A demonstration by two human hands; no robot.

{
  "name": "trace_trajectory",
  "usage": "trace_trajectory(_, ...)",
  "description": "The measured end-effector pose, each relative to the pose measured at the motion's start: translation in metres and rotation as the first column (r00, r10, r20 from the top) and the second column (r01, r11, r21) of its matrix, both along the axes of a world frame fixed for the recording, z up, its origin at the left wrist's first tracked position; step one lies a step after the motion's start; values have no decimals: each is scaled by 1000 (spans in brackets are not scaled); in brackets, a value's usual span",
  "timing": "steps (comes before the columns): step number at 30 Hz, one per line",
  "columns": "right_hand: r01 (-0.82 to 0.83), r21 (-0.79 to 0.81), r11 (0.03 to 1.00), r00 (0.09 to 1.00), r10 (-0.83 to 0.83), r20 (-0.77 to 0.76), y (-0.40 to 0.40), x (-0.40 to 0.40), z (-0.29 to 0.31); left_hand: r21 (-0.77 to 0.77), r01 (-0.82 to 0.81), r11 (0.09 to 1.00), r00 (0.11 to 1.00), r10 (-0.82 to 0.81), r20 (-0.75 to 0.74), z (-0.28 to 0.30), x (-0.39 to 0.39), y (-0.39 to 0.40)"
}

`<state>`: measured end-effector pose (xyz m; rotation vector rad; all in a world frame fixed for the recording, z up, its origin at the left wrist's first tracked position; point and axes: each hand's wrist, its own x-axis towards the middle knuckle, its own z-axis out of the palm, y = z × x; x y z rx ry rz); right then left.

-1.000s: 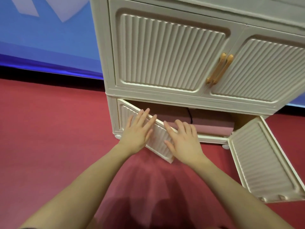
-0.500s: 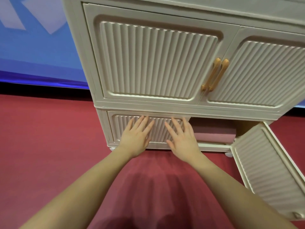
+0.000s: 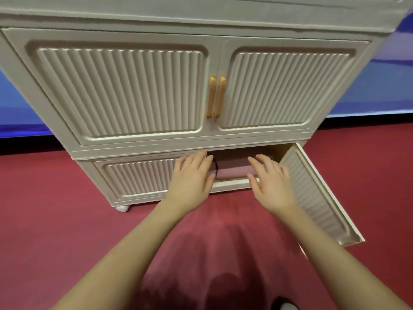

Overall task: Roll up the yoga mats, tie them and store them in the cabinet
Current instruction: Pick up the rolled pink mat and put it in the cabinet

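A cream ribbed cabinet (image 3: 143,148) stands on the red floor. Its lower left door (image 3: 138,177) is closed and my left hand (image 3: 192,175) lies flat against that door's right edge, fingers straight. The lower right door (image 3: 317,198) hangs swung out to the right. In the open compartment lies a rolled pink yoga mat (image 3: 232,170) with a black tie (image 3: 215,166) round it. My right hand (image 3: 271,182) hovers in front of the opening with fingers spread, holding nothing, just left of the open door.
Two upper doors with orange handles (image 3: 215,97) are closed. A white caster (image 3: 122,208) sits under the cabinet's left corner. Red carpet (image 3: 55,220) spreads in front, and a blue wall (image 3: 368,90) lies behind. A dark shoe tip (image 3: 285,304) shows at the bottom edge.
The lower left door went from half open to closed under both hands. My right hand then slid right, off that door, toward the open right door. The view shifted right.
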<state>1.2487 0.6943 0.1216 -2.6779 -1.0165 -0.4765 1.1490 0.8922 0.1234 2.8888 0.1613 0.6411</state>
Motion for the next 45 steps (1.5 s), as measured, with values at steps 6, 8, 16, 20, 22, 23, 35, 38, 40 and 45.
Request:
trace_trajectory(6, 134, -41, 990, 991, -133, 25, -83, 45, 3, -47, 135, 990, 981, -140, -131, -12, 57, -86)
trace_trajectory(8, 157, -63, 986, 988, -157, 18, -106, 63, 2, -59, 168, 984, 968, -176, -178, -17, 74, -114)
trace_trajectory(16, 198, -76, 977, 938, -212, -275, -136, 103, -16, -138, 217, 966, 931, -248, -267, -29, 117, -173)
trace_trajectory(20, 159, 2, 987, 923, -148, -355, -131, 94, -26, -147, 199, 969, 931, -234, -279, -34, 107, -169)
trace_trajectory(22, 92, 49, 995, 920, -66, -385, -124, 90, -33, -181, 142, 973, 933, -193, -305, -39, 94, -157)
trace_trajectory(23, 59, 74, 996, 916, -25, -400, -117, 89, -36, -204, 107, 973, 934, -169, -314, -41, 88, -150)
trace_trajectory(35, 250, 150, 957, 948, -211, -237, -23, 69, -63, 178, 233, 956, 964, -203, -172, -31, 80, -41)
trace_trajectory(38, 82, 195, 977, 954, -20, -299, -6, 60, -73, 364, 248, 898, 968, -214, -132, -45, 79, -13)
trace_trajectory(40, -71, 145, 987, 939, 115, -324, 2, 55, -81, 438, 195, 877, 980, -161, -114, -55, 70, 2)
trace_trajectory(45, -162, -116, 980, 958, 128, -257, 27, 57, -90, 595, 91, 798, 994, -36, -104, -74, 54, 34)
